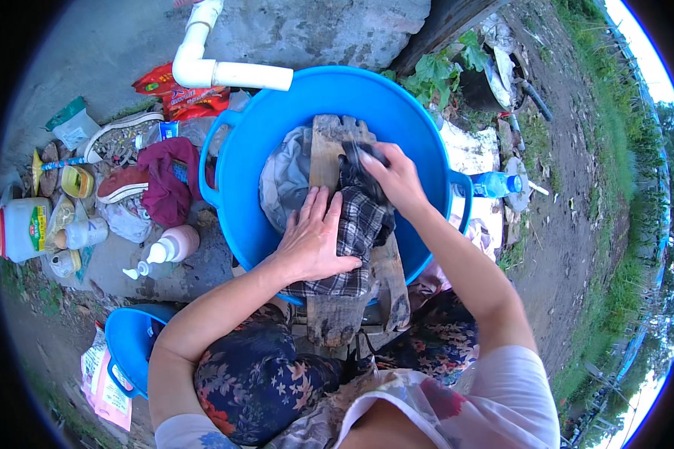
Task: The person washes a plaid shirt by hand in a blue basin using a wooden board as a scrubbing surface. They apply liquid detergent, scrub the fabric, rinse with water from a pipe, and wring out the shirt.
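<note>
A wooden washboard (326, 161) leans in a large blue tub (251, 179), its lower end jutting over the near rim. Across it lies a dark plaid garment (356, 228), its far part bunched up and looking wet. My left hand (311, 236) presses flat on the garment and the board, fingers spread. At the bunched dark end, my right hand (393, 176) is closed round the cloth, with some fingertips hidden by it. Grey-blue cloth (283, 183) sits in the tub to the left of the board.
A white pipe (247, 75) ends over the tub's far rim. At left are a pink pump bottle (178, 245), a maroon cloth (165, 183), shoes and several containers. A smaller blue bucket (127, 344) stands near left. Right of the tub lies a blue bottle (494, 184).
</note>
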Demonstrator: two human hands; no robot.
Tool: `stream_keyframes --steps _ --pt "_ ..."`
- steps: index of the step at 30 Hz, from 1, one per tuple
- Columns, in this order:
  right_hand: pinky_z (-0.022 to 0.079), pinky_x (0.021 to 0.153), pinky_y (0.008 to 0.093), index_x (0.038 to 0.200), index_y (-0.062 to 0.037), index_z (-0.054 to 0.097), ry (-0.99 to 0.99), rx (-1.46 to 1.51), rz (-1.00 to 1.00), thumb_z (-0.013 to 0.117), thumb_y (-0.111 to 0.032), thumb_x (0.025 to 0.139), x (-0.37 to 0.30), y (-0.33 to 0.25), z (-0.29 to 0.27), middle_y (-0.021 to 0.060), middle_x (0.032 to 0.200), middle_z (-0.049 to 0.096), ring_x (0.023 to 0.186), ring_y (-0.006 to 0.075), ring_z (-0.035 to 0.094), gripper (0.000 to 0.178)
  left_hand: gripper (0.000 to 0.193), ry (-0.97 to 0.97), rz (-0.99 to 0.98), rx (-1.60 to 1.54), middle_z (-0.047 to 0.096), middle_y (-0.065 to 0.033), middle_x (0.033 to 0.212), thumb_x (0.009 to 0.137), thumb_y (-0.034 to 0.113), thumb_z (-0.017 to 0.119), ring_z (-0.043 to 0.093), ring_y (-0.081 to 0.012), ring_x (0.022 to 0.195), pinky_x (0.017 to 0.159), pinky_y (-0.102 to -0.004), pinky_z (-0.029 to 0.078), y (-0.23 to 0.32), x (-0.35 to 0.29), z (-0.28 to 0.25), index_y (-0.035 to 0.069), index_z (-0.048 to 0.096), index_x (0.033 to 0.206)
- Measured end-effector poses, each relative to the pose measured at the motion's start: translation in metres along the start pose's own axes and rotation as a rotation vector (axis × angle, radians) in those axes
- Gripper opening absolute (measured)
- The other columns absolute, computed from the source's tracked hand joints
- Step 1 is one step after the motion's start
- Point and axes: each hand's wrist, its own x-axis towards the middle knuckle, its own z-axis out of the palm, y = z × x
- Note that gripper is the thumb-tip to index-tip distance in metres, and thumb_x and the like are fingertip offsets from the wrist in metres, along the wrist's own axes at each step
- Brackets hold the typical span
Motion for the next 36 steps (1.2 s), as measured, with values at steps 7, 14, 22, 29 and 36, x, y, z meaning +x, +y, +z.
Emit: stream_keyframes --steps 7,14,22,29,36 --pt "0.050 0.076 0.0437 0.076 -0.0072 0.063 0.020 -0.457 -0.236 0.071 -0.034 0.077 -0.009 -0.026 0.038 0.0146 0.093 0.063 0.093 0.0344 0.059 0.028 0.111 0.027 0.025 0.040 0.013 -0.0303 0.151 0.068 0.050 0.074 0.009 -0.0461 0.142 0.109 -0.0640 0.020 0.001 0.001 0.005 -0.006 0.018 0.146" --pt "0.049 0.081 0.0397 0.079 -0.0017 0.065 -0.219 0.316 0.189 0.076 -0.027 0.077 -0.007 -0.008 -0.003 0.0164 0.111 0.065 0.094 0.0299 0.061 0.027 0.112 0.005 -0.013 -0.015 0.010 -0.0279 0.153 0.070 0.052 0.072 0.005 -0.0426 0.144 0.112 -0.0595 0.017 -0.004 -0.001 0.001 -0.002 0.014 0.148" --pt "0.050 0.080 0.0455 0.088 -0.0052 0.064 0.090 -0.542 0.043 0.070 -0.032 0.080 0.035 -0.002 0.027 0.0165 0.097 0.064 0.096 0.0346 0.059 0.029 0.117 -0.066 0.038 0.080 0.011 -0.0280 0.153 0.067 0.052 0.074 0.005 -0.0424 0.144 0.114 -0.0562 0.016 0.011 0.006 -0.002 -0.006 0.012 0.147" --pt "0.050 0.075 0.0353 0.071 -0.0035 0.059 -0.220 0.005 -0.289 0.079 -0.022 0.074 -0.034 -0.027 -0.007 0.0129 0.102 0.068 0.088 0.0246 0.063 0.027 0.116 -0.100 -0.042 0.034 0.010 -0.0275 0.154 0.068 0.054 0.073 0.003 -0.0421 0.144 0.115 -0.0546 0.014 -0.010 -0.002 -0.003 -0.004 0.013 0.148" --pt "0.048 0.077 0.0452 0.087 -0.0047 0.061 0.194 -0.597 -0.099 0.070 -0.032 0.080 0.038 0.005 0.035 0.0151 0.091 0.064 0.094 0.0347 0.057 0.029 0.117 -0.079 0.023 0.072 0.009 -0.0280 0.154 0.067 0.054 0.073 0.004 -0.0422 0.144 0.114 -0.0564 0.015 0.007 0.005 -0.001 -0.004 0.011 0.149"
